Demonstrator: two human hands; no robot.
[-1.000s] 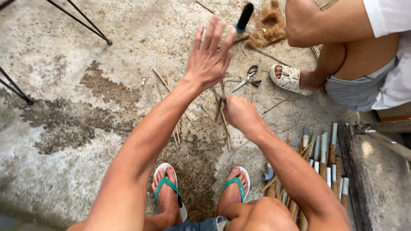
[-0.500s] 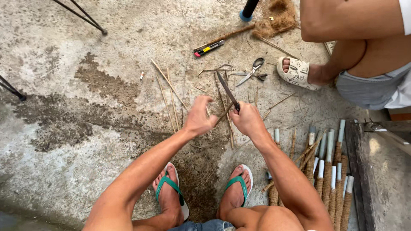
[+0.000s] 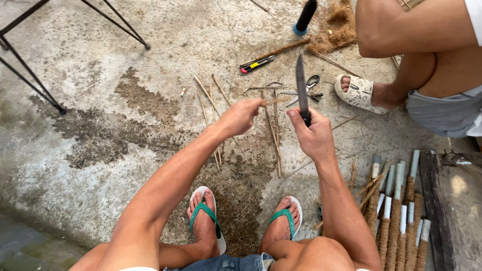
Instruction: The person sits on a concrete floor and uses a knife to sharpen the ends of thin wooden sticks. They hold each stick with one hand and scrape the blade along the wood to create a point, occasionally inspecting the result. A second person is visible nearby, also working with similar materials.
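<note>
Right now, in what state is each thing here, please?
left hand: shut on thin stick, held level
right hand: shut on knife, blade pointing up
utility knife: lying on floor
scissors: lying on floor
wrapped sticks: lying side by side

Dull metal, dry wood, rough concrete

The knife (image 3: 301, 85) blade looks dark, matt metal; the stick (image 3: 275, 101) is pale, dry wood; the floor (image 3: 100, 65) is rough, stained concrete.
</note>
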